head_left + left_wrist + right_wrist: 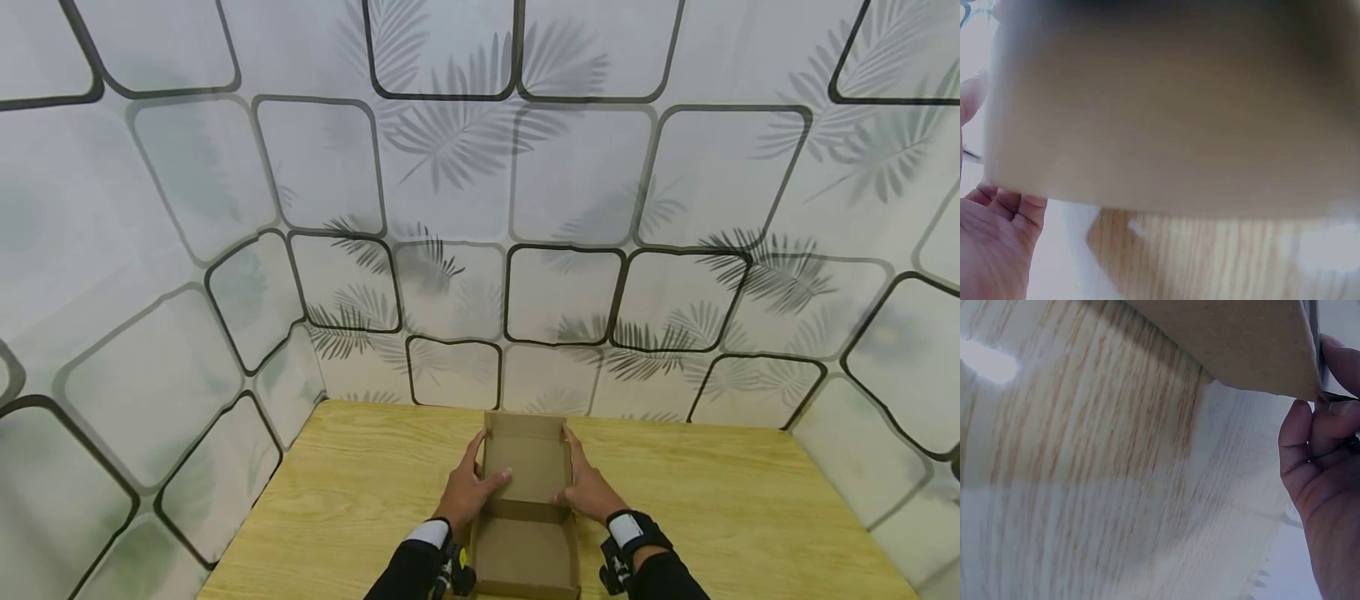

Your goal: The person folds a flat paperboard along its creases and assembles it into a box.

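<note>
A brown cardboard box with its lid folded open and raised at the far side is in the middle of the head view. My left hand grips the lid's left side, its thumb on the inner face and its fingers along the edge. On the opposite side my right hand holds the lid's right edge, thumb inward. In the left wrist view a blurred cardboard panel fills most of the picture, beside the left hand. The right wrist view has the right hand's fingers at a corner of the cardboard.
The box rests on a light wood-grain table. Behind the table and along both sides hangs a pale curtain with dark rounded squares and leaf prints. A dark wrist strap with a small device sits on the right wrist.
</note>
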### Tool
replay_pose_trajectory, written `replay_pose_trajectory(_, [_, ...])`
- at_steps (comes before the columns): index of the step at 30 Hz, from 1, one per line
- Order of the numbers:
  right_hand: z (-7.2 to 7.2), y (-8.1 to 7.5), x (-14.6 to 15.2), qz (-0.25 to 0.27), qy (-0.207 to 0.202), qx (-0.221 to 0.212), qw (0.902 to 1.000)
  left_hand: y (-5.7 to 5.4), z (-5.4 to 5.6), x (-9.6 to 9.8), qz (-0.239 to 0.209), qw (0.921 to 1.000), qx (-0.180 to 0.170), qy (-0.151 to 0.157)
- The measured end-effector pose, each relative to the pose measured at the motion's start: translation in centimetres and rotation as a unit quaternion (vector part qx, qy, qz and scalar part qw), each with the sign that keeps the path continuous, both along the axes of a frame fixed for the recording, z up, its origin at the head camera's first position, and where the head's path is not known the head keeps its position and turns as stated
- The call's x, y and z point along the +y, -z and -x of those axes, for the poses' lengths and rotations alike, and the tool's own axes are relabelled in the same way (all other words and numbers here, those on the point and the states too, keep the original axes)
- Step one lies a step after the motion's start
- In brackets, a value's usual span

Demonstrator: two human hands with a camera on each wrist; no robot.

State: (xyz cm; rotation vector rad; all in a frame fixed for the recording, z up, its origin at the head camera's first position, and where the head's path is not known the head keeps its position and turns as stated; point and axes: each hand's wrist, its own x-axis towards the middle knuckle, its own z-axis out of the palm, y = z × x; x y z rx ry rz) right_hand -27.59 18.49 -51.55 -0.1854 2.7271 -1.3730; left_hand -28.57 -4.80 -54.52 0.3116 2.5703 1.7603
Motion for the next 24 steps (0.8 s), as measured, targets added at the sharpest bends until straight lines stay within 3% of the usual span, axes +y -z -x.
replay_pose_trajectory(9, [-0.3,-0.1,0.3,0.005,0.006,0.008,0.9999,0.4,0.1,-0.1,-0.003,0.9998,0.010,0.014])
replay_pose_trajectory(16, [0.0,-0.8,1.0,0.102,0.034,-0.016,0.9941,-0.5,0.2,-1.1,-0.039,0.9978,-0.001,0.054])
replay_pose_trajectory(24, [0.3,-1.5,1.0,0.137,0.041,0.019,0.9895,-1.2,0.0,-1.4,-0.068,0.9968,0.020,0.036])
